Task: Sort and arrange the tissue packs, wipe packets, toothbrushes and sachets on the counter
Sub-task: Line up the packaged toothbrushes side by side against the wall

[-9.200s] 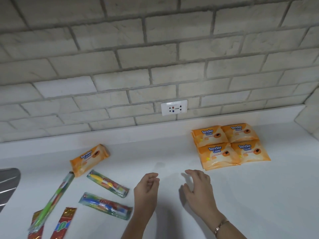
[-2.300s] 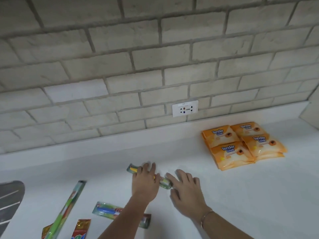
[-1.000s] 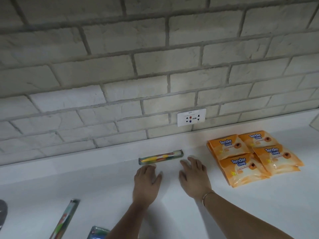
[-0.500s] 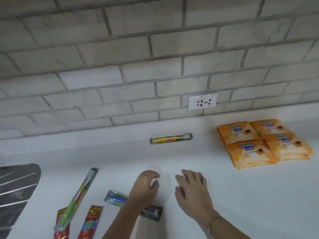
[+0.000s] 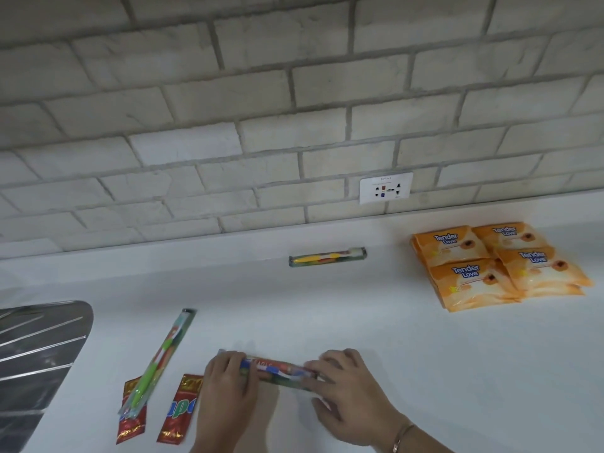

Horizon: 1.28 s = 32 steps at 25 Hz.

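Toothbrush pack (image 5: pixel 277 371), the blue and red one, is lying on the white counter (image 5: pixel 425 371) close to the front. Both hands are holding it: the left hand (image 5: pixel 225 384) is curling its fingers over the left end and the right hand (image 5: pixel 349 390) is pinching the right end. Its long axis is running left to right, roughly along the wall. The hands are covering both ends, so I can't tell which way the bristles are pointing.

Just left, two red sachets (image 5: pixel 179 410) are lying side by side, with a green toothbrush (image 5: pixel 160 358) sitting diagonally across the far one. A yellow toothbrush (image 5: pixel 327 256) is resting against the back ledge. Orange Tender Love packs (image 5: pixel 496 266) are sitting in a block to the right, overlapping, so the count is fuzzy. A grey brick wall (image 5: pixel 261 93) with an outlet (image 5: pixel 385 188) is running behind, and a ribbed metal drainboard (image 5: pixel 32 354) is getting cut off at the left edge.
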Tool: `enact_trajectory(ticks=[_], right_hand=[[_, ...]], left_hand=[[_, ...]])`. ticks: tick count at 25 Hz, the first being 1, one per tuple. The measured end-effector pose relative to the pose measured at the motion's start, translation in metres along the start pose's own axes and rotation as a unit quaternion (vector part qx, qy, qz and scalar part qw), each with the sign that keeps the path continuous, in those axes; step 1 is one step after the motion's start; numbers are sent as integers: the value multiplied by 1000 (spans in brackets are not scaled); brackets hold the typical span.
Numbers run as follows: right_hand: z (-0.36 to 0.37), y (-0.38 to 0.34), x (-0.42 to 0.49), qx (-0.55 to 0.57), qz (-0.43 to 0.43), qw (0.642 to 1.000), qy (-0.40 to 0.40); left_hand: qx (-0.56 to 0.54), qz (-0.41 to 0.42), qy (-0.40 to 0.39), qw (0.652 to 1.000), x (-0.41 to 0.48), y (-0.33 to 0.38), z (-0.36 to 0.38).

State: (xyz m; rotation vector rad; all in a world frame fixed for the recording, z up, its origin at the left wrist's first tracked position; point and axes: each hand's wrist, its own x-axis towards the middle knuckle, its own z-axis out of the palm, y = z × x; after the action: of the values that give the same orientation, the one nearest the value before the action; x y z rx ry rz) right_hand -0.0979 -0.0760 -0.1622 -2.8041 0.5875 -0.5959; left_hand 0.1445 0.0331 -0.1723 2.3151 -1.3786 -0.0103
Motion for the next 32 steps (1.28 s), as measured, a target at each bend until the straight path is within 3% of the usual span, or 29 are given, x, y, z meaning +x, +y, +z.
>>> enact_trajectory(ticks=[4,7,11,14,19,24,32], right_hand=[[2,6,0,-53,164,980,104],[2,15,3,-88,265,955,96],[-7,42,13,-132,329,933,64],[-16,71,27,-144,348,925,51],[-25,110,60,-142,373,917,9],[-18,129,72,-152,374,914,-32],[-19,126,73,-129,374,918,1]], left_hand=[[-27,65,4,998,7,24,23],[-42,98,7,994,22,46,38],[-59,86,-22,994,55,75,54],[-56,78,-71,993,82,90,62],[-29,111,-71,991,127,104,69],[41,133,-22,990,146,103,77],[-10,105,21,994,141,102,81]])
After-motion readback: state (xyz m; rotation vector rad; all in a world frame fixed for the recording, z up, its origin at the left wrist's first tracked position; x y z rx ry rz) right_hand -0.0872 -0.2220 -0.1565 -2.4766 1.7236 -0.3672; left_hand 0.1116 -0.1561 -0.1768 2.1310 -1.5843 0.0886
